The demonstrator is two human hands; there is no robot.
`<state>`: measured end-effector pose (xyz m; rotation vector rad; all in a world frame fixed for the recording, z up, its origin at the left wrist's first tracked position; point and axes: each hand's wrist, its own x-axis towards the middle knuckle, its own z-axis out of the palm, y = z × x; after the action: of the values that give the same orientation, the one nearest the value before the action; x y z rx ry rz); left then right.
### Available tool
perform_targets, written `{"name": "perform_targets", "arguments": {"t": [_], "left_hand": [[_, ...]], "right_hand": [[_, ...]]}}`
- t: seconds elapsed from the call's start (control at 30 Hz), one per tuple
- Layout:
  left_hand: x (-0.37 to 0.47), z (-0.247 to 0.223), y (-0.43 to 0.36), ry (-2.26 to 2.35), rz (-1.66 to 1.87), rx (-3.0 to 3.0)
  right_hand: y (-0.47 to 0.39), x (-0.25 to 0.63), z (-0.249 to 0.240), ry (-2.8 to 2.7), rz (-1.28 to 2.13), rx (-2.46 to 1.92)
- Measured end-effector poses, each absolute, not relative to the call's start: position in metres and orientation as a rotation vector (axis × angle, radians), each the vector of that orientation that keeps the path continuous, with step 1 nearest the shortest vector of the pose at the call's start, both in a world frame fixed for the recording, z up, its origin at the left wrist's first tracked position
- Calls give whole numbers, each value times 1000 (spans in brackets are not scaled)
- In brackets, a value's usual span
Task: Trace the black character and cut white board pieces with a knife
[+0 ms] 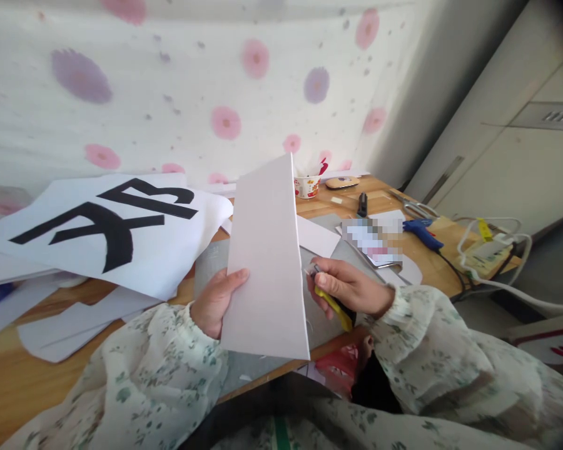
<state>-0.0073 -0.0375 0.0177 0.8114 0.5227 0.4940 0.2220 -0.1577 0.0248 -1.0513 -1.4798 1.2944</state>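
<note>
My left hand (219, 298) grips the lower left edge of a white foam board (265, 250), thumb on its near face and the other fingers hidden behind. The board is held up, tilted, above a grey cutting mat (321, 328). Just right of the board's right edge, my right hand (347, 286) is closed round a yellow and black utility knife (333, 306). Its front end points up and left towards the board's edge; I cannot tell whether the blade touches it.
A white sheet with black lettering (117, 225) and paper scraps (70, 325) lie left. On the right are a phone (373, 244), a blue glue gun (422, 232), scissors (415, 205), a power strip with white cables (490, 250). A paper cup (308, 186) stands behind.
</note>
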Motion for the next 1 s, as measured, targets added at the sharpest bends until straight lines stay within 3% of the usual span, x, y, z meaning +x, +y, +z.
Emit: {"name": "perform_targets", "arguments": {"t": [1.0], "left_hand": [[-9, 18, -40, 522, 393, 860]], "right_hand": [[-159, 213, 35, -1579, 1278, -1051]]}}
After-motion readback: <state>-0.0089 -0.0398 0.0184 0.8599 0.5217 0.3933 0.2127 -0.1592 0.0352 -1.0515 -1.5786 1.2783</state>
